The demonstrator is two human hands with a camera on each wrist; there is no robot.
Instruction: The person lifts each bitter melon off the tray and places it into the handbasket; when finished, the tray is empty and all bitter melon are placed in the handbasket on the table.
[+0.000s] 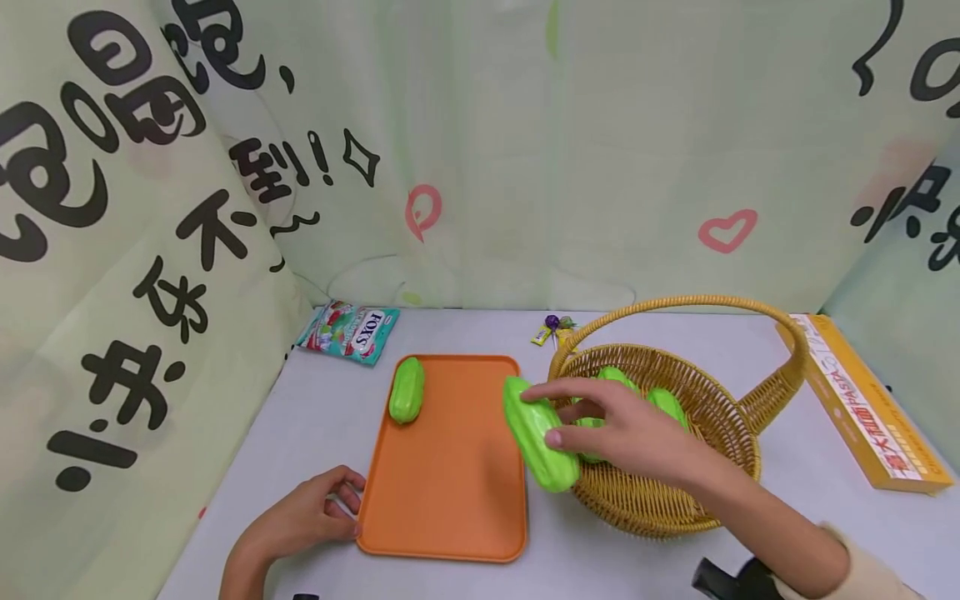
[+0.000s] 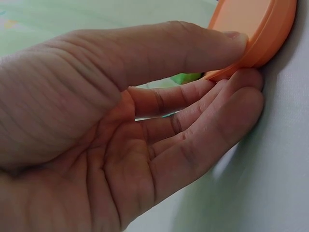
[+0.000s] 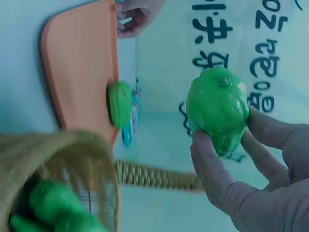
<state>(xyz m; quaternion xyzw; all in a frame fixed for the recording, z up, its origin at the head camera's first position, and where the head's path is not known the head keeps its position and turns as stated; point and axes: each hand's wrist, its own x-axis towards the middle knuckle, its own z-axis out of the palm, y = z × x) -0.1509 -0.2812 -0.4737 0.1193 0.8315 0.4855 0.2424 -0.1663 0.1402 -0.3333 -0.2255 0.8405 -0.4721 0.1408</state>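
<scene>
Left hand (image 1: 300, 523): pinches the near left corner of the orange tray (image 1: 450, 500), thumb on the rim, fingers under the edge; a loose pinch could let the tray skid on the desk (image 1: 300, 417).
Tray: one green toy gourd (image 1: 407, 389) lies at its far left; a knock could roll it off.
Right hand (image 1: 637, 433): grasps a second green gourd (image 1: 538, 433) in the fingertips, held in the air between tray and wicker basket (image 1: 720, 492); so light a hold could drop it onto the desk.
Basket: more green gourds (image 1: 660, 402) inside; its tall handle could catch the sleeve.
</scene>
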